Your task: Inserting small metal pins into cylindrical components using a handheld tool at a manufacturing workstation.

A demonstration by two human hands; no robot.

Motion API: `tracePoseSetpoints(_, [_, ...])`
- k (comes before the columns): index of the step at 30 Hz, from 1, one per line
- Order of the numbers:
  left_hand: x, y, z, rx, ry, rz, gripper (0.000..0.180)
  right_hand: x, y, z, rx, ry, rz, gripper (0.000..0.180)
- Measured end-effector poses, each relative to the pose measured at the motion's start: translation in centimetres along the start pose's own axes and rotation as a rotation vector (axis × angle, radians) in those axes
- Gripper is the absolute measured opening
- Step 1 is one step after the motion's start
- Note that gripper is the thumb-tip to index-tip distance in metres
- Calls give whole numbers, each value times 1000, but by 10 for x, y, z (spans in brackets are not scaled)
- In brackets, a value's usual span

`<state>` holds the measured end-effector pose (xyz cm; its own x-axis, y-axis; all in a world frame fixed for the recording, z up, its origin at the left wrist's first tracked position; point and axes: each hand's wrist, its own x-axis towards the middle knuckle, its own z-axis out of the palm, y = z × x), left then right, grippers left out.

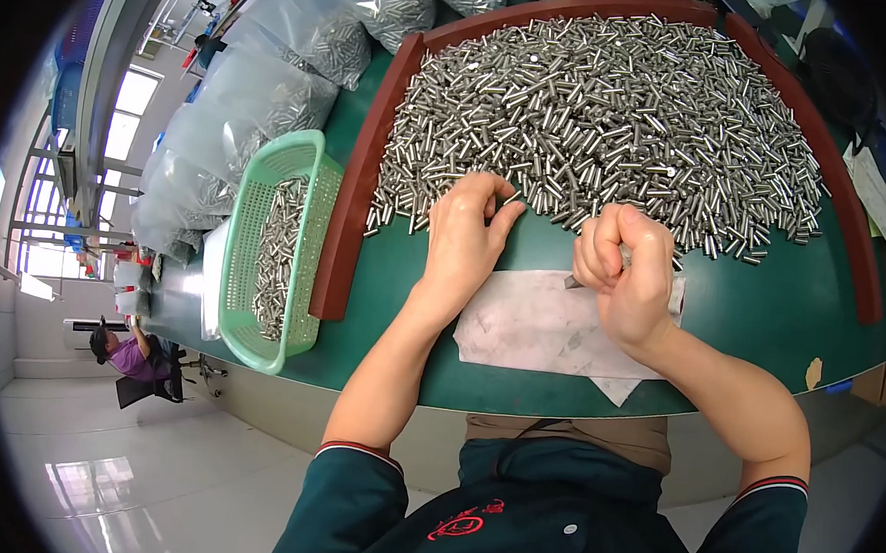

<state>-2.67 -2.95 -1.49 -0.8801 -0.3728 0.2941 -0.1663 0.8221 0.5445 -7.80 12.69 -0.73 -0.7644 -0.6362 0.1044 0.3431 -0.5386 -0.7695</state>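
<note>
A large heap of short, shiny metal pins (612, 115) covers the far part of the green table (751, 318). My left hand (466, 228) is at the heap's near edge, thumb and forefinger curled together around what looks like a single pin. To the right, my right hand (629, 271) is closed in a fist above a stained white cloth (531, 326). A grey metal end sticks out below its little finger, and more grey shows inside the curled fingers. How many pins it holds is hidden.
Dark red wooden rails (355, 202) frame the heap at the left, back and right. Left of it stands a light green plastic basket (310, 230) with more pins inside. Clear bags of pins (303, 89) line the table behind. A seated person (138, 354) is farther off, left.
</note>
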Motion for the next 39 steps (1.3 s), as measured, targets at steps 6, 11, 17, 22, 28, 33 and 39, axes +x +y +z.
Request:
tracePoseSetpoints(6, [-3,-1,-6,-316,-88,-153,12,-1,-1,0,0,12,19,33])
tracePoseSetpoints(11, [-4,-8,-18,-1224,-363,-466,14,0,-1,0,13,24,37,33])
tracePoseSetpoints(17, [-3,-8,-18,-1279,-381,-493,15,1,-1,0,11,27,35,34])
tracePoseSetpoints(22, [-1,-11,-18,-1413,-424,-521,19,1,-1,0,12,38,34,34])
tracePoseSetpoints(28, [6,-18,-22,-1488,-423,-501,24,1,-1,0,4,39,41,33])
tracePoseSetpoints(33, [4,-3,-1,-38,16,158,16,1,-2,0,18,30,54,32])
tracePoseSetpoints(39, [7,-10,-1,59,-14,242,13,0,-3,0,17,34,56,32])
